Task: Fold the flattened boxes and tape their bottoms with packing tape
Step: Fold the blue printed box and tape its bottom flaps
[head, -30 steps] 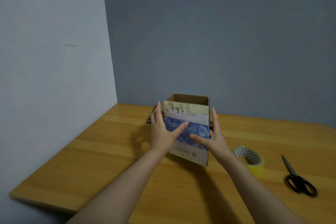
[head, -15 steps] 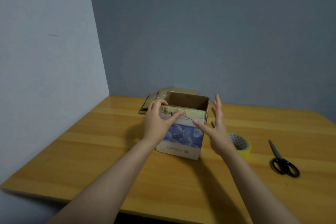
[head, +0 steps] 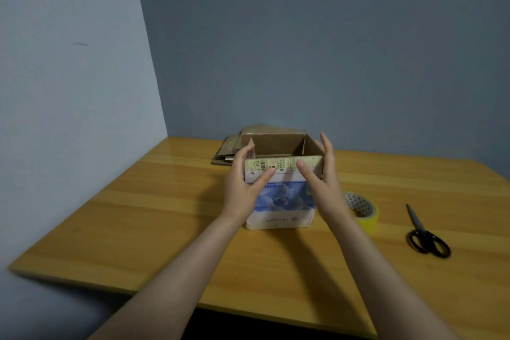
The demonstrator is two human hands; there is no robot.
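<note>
From the head view, the box (head: 281,201) stands upright on the tabletop (head: 165,215) with its mouth open and its bottom hidden, so I cannot tell whether it is taped. This looks like squaring the folded box. Next comes probably the tape roll (head: 365,214) just to its right, or the flattened boxes (head: 227,153) behind. The left hand (head: 242,188) and right hand (head: 323,185) flank it, fingers straight along its sides, thumbs pressing its front, neither clenched.
</note>
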